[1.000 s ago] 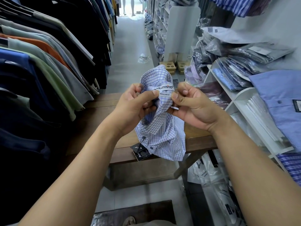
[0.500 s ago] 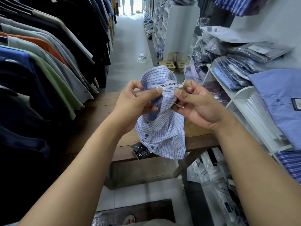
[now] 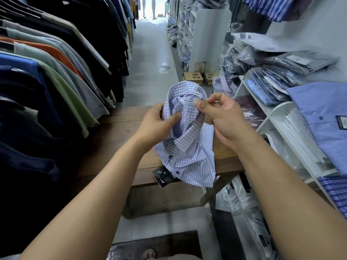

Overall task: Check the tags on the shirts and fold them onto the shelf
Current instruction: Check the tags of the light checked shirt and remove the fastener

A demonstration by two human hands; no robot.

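**1. Pos. of garment.** The checked shirt [image 3: 187,151] is bunched btw. the two hands and raised above the counter [image 3: 116,139]. The collar end is up and away from the person. The body drops toward the person, w/ its lower part lying over the counter's near edge. Long axis: far-to-near, roughly in line w/ the forearms.

**2. L hand [image 3: 157,126].** Grasps the bunched cloth just below the collar, thumb pressed on the fabric. The fingers are behind the cloth and hidden. This hand carries the garment.

**3. R hand [image 3: 223,119].** Thumb and forefinger pinch the collar edge right beside the neck label [image 3: 188,100], which reads "REGULAR FIT". The brand strip above it is turned and not legible. The other fingers are loosely curled, clear of the cloth.

**4. Hang tag [image 3: 164,178].** Black card, dangling from the placket below the L hand, at the counter's near edge.

**5. Key relation.** The shelf [image 3: 277,111] lies to the right of the R hand, well apart from the L hand. A folded blue shirt [image 3: 323,113] already lies on it. The R hand is the nearer one.

**6. Judgement.**
- Tag check is in progress; the fold is not yet begun.
- The shirt prob. needs laying flat on the counter below the hands, axis unchanged, before transfer rightward.
- Risk: the hang tag may get trapped inside a fold.
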